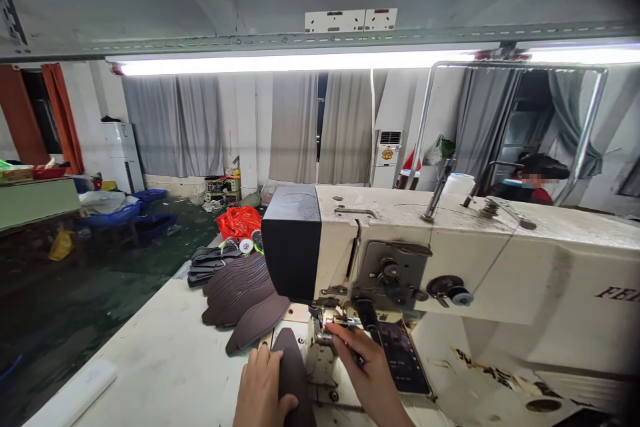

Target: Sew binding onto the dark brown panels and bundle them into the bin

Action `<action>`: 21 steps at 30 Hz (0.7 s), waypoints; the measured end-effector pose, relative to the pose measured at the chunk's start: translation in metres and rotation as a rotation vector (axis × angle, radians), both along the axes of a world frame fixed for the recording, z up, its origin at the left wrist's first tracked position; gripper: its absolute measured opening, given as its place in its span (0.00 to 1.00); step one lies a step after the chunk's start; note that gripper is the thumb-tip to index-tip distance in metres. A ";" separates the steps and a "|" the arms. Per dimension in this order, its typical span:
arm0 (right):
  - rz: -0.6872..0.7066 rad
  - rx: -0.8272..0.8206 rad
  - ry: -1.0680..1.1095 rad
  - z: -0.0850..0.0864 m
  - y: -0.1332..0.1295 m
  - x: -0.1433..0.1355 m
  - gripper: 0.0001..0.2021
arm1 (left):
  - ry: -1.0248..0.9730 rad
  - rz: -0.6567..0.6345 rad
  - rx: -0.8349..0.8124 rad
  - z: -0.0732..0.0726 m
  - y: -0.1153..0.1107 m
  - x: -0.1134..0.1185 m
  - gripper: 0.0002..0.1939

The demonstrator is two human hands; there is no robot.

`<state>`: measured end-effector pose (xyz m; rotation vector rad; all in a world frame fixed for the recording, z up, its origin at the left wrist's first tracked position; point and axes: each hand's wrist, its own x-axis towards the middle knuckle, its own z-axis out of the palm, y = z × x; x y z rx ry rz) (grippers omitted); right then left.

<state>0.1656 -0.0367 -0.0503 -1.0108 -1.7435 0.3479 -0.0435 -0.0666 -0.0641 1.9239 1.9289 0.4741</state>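
The cream sewing machine (500,260) fills the right side, its black end cover (291,247) facing left. Low in front of it, my left hand (260,383) grips the edge of a long, pointed dark brown fabric piece (293,373), thumb lying across it. My right hand (365,367) is at the needle area (325,327), index finger stretched to the metal parts there. Its other fingers curl round a small dark object that I cannot make out. Left of the machine, a fanned stack of similar dark brown pieces (240,290) lies on the white table (165,353).
A phone (403,357) lies under the machine arm. Behind the stack are black pieces (213,263) and a red plastic bag (240,221). A white bar (80,393) lies at the table's left edge. Another person (535,180) sits beyond the machine. A tube light (300,63) hangs overhead.
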 end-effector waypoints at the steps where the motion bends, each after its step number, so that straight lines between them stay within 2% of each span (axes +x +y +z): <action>1: 0.003 0.001 0.004 0.000 0.000 0.000 0.11 | -0.018 -0.003 0.003 -0.001 -0.001 0.001 0.28; 4: 0.008 0.004 0.011 0.000 0.001 -0.001 0.11 | -0.118 -0.002 -0.003 -0.006 -0.002 0.003 0.26; 9: 0.013 0.010 0.015 0.004 -0.001 -0.002 0.11 | -0.298 0.063 0.022 -0.016 0.003 0.001 0.46; 11: 0.015 0.009 0.016 0.006 -0.002 -0.002 0.11 | -0.346 0.051 -0.023 -0.014 0.005 -0.001 0.45; 13: 0.011 -0.005 0.011 0.007 -0.002 -0.002 0.12 | -0.382 0.019 -0.085 -0.006 0.006 -0.003 0.39; 16: 0.004 -0.008 0.003 0.005 -0.001 -0.001 0.12 | -0.295 0.024 -0.063 0.008 0.003 -0.005 0.35; 19: -0.001 -0.001 0.005 0.001 0.000 0.000 0.11 | -0.110 0.012 -0.150 0.013 -0.002 -0.002 0.48; 21: 0.001 -0.006 0.010 0.001 0.000 0.000 0.11 | -0.074 0.010 -0.207 0.009 -0.004 0.001 0.51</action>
